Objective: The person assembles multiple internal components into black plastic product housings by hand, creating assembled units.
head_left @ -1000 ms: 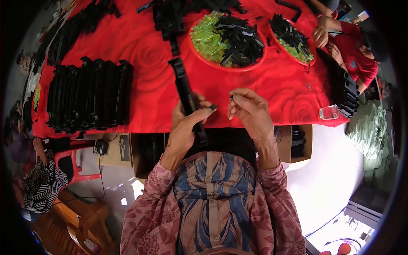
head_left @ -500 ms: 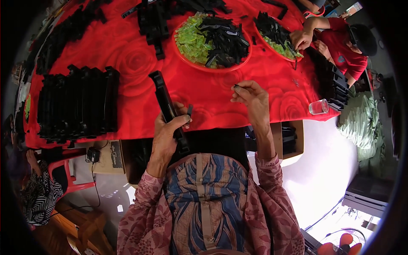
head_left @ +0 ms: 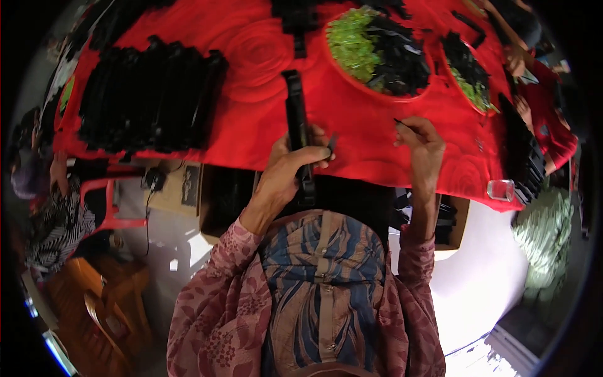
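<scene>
My left hand (head_left: 282,168) is closed round a long, narrow black plastic part (head_left: 294,103), which points away from me over the front edge of the table. A small dark strip (head_left: 333,142) sticks out by the fingertips of that same hand. To the right, my right hand (head_left: 426,147) is raised above the red cloth, thumb and fingers pinching a small black piece (head_left: 398,121); its exact kind is too small to make out. The two hands are apart.
A red bowl (head_left: 380,95) holds yellow-green pieces and black strips; a second bowl (head_left: 461,94) stands farther right. Stacked black parts (head_left: 151,100) lie at left. A glass (head_left: 500,190) stands near the right edge. A co-worker's hand (head_left: 516,61) shows at far right.
The whole view has swung, so table and hands appear farther right and higher. My grips look the same. The co-worker's hand has come away from the second bowl.
</scene>
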### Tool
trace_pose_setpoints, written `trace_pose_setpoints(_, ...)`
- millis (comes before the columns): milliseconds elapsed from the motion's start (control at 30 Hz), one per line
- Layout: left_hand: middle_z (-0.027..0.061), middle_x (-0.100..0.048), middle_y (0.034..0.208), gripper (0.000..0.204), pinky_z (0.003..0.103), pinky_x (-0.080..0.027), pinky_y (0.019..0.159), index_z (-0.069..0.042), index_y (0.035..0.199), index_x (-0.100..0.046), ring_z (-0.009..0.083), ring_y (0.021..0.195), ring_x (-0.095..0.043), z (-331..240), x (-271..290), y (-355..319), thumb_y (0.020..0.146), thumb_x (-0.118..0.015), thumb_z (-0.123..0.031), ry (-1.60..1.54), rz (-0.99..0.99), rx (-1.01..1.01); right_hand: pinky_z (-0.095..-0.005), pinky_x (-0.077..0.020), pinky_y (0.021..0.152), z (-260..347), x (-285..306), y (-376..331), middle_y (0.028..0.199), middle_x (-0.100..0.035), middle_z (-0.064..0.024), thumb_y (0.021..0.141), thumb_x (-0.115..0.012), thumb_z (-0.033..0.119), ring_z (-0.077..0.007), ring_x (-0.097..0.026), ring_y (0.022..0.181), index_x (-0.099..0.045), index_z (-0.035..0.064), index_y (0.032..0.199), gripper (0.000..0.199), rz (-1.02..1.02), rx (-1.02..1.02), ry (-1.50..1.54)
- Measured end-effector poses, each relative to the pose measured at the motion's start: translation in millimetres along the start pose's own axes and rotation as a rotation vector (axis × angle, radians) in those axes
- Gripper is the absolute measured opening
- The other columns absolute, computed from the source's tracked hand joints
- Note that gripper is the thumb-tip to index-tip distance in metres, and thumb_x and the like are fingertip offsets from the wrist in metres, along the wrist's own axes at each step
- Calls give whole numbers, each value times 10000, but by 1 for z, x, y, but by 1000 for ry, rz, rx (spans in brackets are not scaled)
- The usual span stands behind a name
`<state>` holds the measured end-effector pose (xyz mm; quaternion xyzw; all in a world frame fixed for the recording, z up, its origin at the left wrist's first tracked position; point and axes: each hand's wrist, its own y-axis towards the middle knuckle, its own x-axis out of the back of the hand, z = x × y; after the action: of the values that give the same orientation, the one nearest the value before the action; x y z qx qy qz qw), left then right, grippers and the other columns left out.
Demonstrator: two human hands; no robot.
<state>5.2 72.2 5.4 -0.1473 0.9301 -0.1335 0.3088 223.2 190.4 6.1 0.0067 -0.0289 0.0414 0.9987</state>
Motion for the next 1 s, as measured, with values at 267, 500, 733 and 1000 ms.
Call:
trace_pose_setpoints(267, 73, -680, 880, 320, 241, -495, 622, -18, 1009, -622, 122, 730, -630, -83, 29, -32, 727, -773, -30, 360, -124, -355, -232, -509, 636, 17, -61, -53, 833, -661, -54, 825, -664, -61, -101, -610, 671, -673, -3, 941, 130, 558, -146, 34)
trace_pose_setpoints(500, 81, -694, 878, 339, 234, -489, 633, -5, 1016, -617, 114, 749, -640, -100, 39, -45, 716, -773, 11, 360, -202, -421, -375, -525, 671, 6, -142, -101, 848, -653, -181, 796, -632, -23, -277, -671, 751, -636, -35, 1011, 215, 901, 154, -153)
trace_pose_setpoints(733, 55, -700, 857, 309, 230, -482, 688, -2, 985, -590, 76, 754, -612, -55, 19, -34, 724, -748, 47, 516, -256, -518, -207, -472, 552, 46, -103, -75, 804, -631, -18, 892, -696, 65, -71, -573, 651, -630, -11, 1036, 176, 496, -122, 266)
trace_pose_setpoints(1000, 44, -704, 879, 294, 247, -522, 697, 5, 1016, -592, 88, 733, -637, -16, 11, -23, 767, -746, 29, 871, -160, -784, -232, -512, 603, 48, -85, -62, 837, -656, -71, 913, -642, 34, -100, -614, 695, -633, -46, 1008, 124, 447, -254, 386)
